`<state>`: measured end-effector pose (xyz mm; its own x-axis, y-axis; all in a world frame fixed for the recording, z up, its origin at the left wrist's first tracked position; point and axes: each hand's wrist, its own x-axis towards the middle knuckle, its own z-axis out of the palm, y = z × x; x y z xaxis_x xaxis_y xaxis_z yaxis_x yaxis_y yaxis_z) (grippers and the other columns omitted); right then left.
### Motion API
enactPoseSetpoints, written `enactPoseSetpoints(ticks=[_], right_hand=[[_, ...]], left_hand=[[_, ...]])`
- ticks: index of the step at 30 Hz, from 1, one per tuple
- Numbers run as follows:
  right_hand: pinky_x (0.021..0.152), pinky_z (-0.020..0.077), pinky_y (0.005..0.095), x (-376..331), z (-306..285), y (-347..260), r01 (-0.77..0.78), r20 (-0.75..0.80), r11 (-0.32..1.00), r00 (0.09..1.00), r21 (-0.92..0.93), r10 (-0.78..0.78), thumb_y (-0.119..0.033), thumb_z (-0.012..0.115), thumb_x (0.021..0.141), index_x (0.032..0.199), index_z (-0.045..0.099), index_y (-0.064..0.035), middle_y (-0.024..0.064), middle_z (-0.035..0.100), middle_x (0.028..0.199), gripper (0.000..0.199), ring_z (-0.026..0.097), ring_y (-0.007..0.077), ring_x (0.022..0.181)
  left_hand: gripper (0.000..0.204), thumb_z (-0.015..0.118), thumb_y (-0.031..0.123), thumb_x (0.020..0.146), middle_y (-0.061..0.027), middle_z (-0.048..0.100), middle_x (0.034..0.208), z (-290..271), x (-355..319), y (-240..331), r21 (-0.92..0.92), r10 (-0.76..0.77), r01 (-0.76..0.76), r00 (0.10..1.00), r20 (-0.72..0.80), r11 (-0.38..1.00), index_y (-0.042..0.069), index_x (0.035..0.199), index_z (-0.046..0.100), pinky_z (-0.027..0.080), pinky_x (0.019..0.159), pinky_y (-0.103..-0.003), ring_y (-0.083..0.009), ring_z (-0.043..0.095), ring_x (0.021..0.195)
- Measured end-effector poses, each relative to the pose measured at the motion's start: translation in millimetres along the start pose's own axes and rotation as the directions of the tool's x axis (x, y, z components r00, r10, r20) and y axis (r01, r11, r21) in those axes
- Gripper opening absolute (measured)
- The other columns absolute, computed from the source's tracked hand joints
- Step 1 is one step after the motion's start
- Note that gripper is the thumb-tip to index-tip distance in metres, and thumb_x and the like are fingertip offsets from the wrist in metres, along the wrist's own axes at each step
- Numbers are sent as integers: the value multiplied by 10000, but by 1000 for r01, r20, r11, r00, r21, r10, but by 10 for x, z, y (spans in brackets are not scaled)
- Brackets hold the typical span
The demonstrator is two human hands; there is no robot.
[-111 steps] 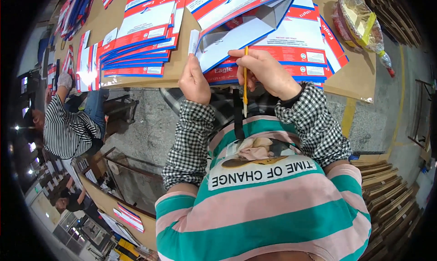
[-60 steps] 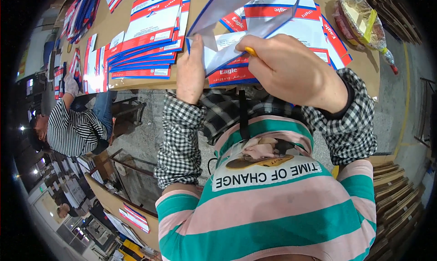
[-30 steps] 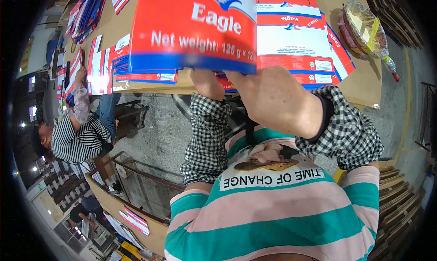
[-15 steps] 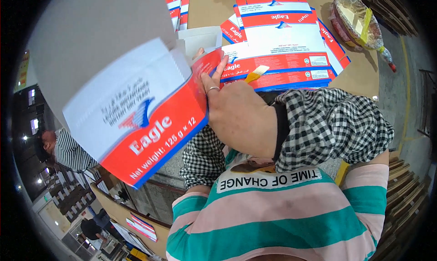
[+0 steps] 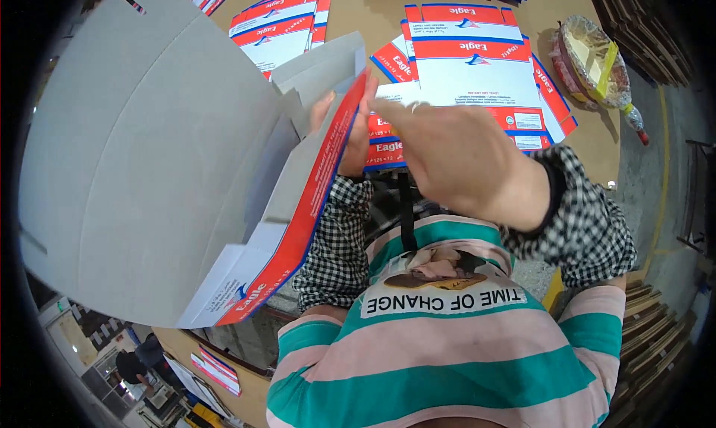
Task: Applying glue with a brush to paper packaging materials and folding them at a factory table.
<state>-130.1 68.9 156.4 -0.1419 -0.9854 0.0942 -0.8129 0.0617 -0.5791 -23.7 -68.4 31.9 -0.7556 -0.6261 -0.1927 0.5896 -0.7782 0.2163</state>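
A large flat carton blank (image 5: 142, 152), plain grey inside and red, white and blue outside, stands tilted at the left with its end flaps partly folded. My left hand (image 5: 350, 137) is closed around its right edge, some of its fingers behind the red panel. My right hand (image 5: 470, 159) is curled just right of that edge, its fingertips close to the red panel; whether they touch it I cannot tell. A sliver of a yellow brush handle (image 5: 395, 130) shows under the right fingers; its bristles are hidden.
Printed carton blanks (image 5: 477, 77) lie stacked on the brown table (image 5: 358, 18), with another pile (image 5: 276, 29) at the far left. A plastic-lined bowl (image 5: 593, 63) holding pale stuff stands at the right. Cardboard sheets (image 5: 656, 338) are stacked at the lower right. A person (image 5: 134, 368) is in the left background.
The carton blank has turned, now showing its grey inside and the narrow red side. My right hand has moved right, off the panel. The brush's bristles have gone from sight.
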Motion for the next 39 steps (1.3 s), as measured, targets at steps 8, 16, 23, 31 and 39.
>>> enactPoseSetpoints(ticks=[8,16,23,31,39], right_hand=[[557,469,437,150,169,125,-30,11,995,1000,91,29,-85,515,793,921,493,-19,179,603,675,146,605,360,657],[560,442,438,57,3,67,16,99,980,994,197,-37,-14,465,793,1208,459,-8,209,577,682,415,573,367,631],[577,471,449,42,36,157,-52,92,987,995,152,38,-36,484,773,1137,502,0,205,604,683,366,599,369,647],[558,467,458,-24,-6,170,28,72,993,997,115,-36,-30,490,760,1129,507,-5,198,597,663,370,598,370,627],[481,460,261,-161,-663,48,-141,-129,732,945,667,300,-134,411,914,993,533,23,144,622,735,214,572,150,530]], left_hand=[[673,510,232,796,-301,320,1329,117,-159,-179,467,116,-151,988,103,871,-86,1320,231,334,1040,-477,-389,400,1219],[577,499,212,818,-297,436,1253,69,-212,-84,512,76,-199,965,251,835,-54,1301,328,252,1076,-508,-389,430,1203],[500,439,247,888,-213,458,1283,203,-231,-25,576,-199,116,977,82,809,-30,1299,368,389,987,-479,-368,398,1238],[469,426,226,908,-224,430,1304,159,-368,-120,540,-25,21,1000,-1,841,-38,1293,381,404,984,-461,-357,386,1249],[542,455,204,886,-329,375,1294,276,-330,-44,576,-192,131,980,45,807,-89,1317,308,411,979,-473,-386,496,1136]])
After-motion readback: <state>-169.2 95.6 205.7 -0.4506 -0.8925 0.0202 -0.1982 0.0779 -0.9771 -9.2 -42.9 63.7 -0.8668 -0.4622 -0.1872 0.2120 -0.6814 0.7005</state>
